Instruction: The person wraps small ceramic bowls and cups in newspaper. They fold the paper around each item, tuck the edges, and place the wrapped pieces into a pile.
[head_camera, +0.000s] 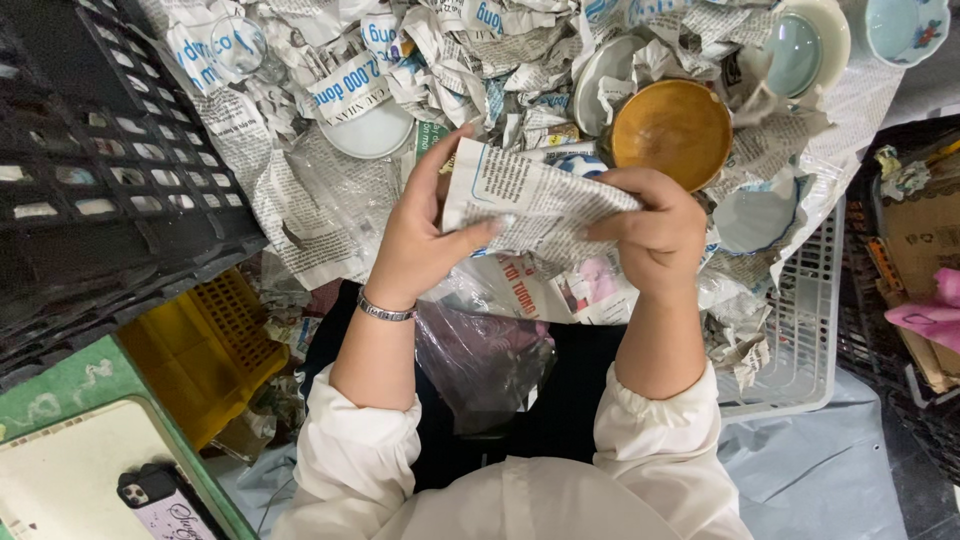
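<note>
**Wrapping in newsprint, partly done**

Seen nearest the camera are white sleeves and a dark lap with a crinkled clear plastic bag (480, 360). A phone (160, 500) lies on a pale board at lower left, beside a yellow crate (205, 345). Above the lap, a newspaper bundle (535, 205) is gripped by both hands: the left hand (420, 235) is pinched on its edge, a metal bracelet (385, 310) at the wrist, and the right hand (650, 235) is clenched around its other end. What lies inside cannot be told. The paper is thin, creased and matte. Beyond, a brown glossy bowl (672, 132) sits bare among crumpled sheets, and pale round dishes (795, 50) are also uncovered, so much is judged left. A white slatted basket (810, 330) carries the heap; a black crate (100, 150) stands left.
</note>
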